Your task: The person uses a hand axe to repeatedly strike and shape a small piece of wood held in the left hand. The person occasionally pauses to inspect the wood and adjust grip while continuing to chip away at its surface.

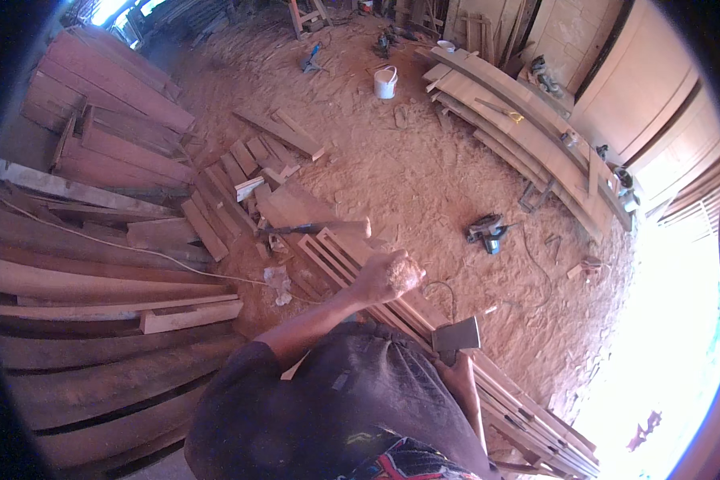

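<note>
My left hand [380,280] is closed in a fist over a row of long wooden pieces [408,318]. A rough tan rounded end [404,274] shows at the top of the fist, like the frayed top of a wooden handle; whatever lies below it is hidden. Close to my body, my right hand [459,374] grips a tool whose broad grey block head [457,336] points up over the wood. A long dark tool with a pale wooden end [316,228] rests across the far end of the pieces.
Stacked boards [96,376] fill the left side, with loose offcuts [244,164] beyond them. A power tool [488,232] with a cord lies on the sawdust-covered ground at right. Planks [528,136] and a white bucket [385,82] stand farther off.
</note>
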The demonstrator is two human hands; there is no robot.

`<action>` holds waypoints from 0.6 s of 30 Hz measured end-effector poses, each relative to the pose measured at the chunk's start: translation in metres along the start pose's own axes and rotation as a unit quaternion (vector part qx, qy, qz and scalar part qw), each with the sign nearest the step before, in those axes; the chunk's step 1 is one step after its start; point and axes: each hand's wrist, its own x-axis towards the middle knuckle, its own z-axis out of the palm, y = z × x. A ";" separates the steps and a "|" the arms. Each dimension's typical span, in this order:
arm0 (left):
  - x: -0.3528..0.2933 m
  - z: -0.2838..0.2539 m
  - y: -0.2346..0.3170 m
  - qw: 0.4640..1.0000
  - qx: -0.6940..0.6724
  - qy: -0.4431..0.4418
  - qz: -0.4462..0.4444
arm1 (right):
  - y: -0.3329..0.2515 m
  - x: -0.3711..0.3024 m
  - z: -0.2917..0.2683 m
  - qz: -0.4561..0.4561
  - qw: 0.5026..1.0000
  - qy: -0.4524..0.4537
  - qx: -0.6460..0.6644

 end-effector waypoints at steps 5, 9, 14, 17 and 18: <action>-0.005 -0.019 -0.020 0.957 0.244 -0.018 0.153 | -0.007 -0.002 0.008 0.005 0.999 0.023 0.048; 0.004 -0.031 -0.010 0.962 0.270 0.007 0.031 | -0.013 -0.001 0.008 0.014 0.997 0.042 0.063; -0.011 -0.034 -0.018 0.937 0.348 0.039 0.023 | -0.020 -0.001 0.006 -0.006 0.999 0.036 0.033; -0.007 -0.035 -0.014 0.982 0.159 0.066 -0.082 | -0.027 0.000 0.004 -0.015 0.999 0.039 0.003; 0.009 -0.049 0.016 0.978 0.116 0.037 -0.171 | -0.027 0.003 0.004 -0.009 0.999 0.032 -0.033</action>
